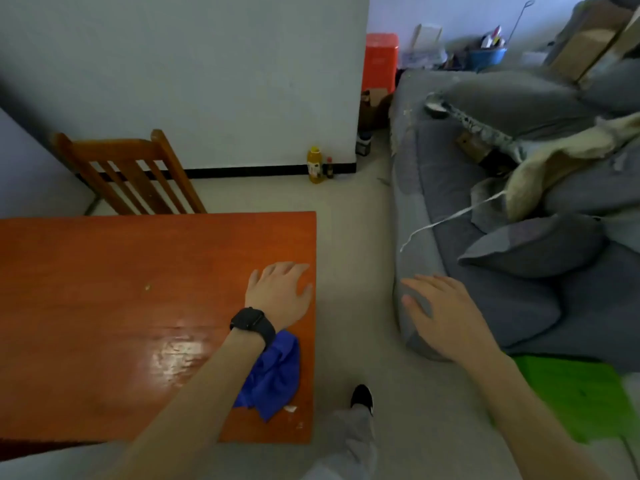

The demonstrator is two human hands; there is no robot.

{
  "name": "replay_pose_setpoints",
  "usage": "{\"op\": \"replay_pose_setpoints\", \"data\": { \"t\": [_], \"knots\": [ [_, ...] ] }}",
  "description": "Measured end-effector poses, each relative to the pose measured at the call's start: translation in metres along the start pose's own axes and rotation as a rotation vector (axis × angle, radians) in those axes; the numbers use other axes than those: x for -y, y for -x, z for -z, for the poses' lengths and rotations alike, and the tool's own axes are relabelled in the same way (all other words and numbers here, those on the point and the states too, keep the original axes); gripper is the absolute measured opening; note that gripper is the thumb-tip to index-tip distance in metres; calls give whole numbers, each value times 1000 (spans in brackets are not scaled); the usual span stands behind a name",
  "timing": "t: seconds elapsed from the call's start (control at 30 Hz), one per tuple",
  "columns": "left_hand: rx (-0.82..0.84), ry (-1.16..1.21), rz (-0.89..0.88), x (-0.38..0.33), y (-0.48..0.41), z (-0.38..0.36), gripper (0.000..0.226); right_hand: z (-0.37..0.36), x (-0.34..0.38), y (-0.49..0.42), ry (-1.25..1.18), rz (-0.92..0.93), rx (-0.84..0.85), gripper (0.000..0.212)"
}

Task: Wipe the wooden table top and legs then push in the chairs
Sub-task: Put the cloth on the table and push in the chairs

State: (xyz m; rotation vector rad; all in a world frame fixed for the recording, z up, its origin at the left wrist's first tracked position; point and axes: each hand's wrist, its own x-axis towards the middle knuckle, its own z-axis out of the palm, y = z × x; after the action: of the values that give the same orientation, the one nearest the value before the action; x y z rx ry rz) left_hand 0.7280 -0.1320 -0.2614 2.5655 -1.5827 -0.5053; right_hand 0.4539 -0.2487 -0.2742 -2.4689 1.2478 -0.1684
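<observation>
Blue cloth (273, 372) lies bunched on orange-wood worktop (104, 289) nr its right edge, just behind left hand (280, 292), on the person's side. Left hand flat, fingers spread, empty; right hand (446, 313) off the worktop, relaxed, empty, so left's nearer.

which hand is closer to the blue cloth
Left. The left hand rests on the wooden table just beyond the blue cloth; the right hand hovers off the table, toward the sofa.

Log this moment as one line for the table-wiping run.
left hand: open, resting on table by right edge | right hand: open, holding nothing | blue cloth: on table, ungripped | chair: far side
</observation>
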Motion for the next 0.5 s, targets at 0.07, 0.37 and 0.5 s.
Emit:
{"op": "replay_pose_setpoints", "data": {
  "t": [0.07,0.37,0.5],
  "knots": [
    [-17,21,77,8,-29,-3,49,5,-13,-45,-1,37,25,44],
    [116,66,362,-10,-165,-2,48,36,-52,-254,36,211,60,42],
    [63,65,386,-26,-234,22,47,56,-81,-323,31,239,71,50]
  ]
}}
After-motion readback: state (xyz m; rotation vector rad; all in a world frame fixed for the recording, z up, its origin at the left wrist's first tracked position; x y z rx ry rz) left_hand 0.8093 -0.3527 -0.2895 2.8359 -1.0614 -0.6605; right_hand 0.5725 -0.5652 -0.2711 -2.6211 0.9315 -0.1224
